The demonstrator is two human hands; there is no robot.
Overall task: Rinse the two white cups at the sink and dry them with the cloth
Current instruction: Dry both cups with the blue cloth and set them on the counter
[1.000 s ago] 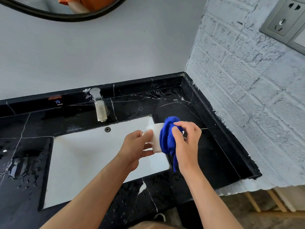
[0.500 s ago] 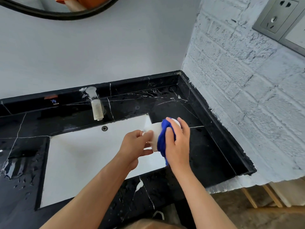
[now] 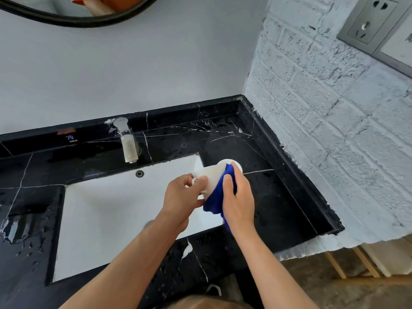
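A white cup (image 3: 215,173) lies on its side in the air above the sink's right edge, its mouth pointing away to the right. My left hand (image 3: 183,198) grips it at the handle end. A blue cloth (image 3: 219,196) is wrapped around the near side of the cup, and my right hand (image 3: 238,199) holds that cloth pressed against the cup's wall. Only one cup is in view.
The white rectangular sink (image 3: 107,210) is set in a wet black marble counter (image 3: 274,197). A clear-bodied tap (image 3: 128,142) stands behind the basin. A white brick wall with a grey socket (image 3: 367,23) rises on the right; the counter ends there.
The right hand has slid the blue cloth from over the cup's mouth onto its side wall. The cup's rim now shows past the cloth. The left hand keeps its hold.
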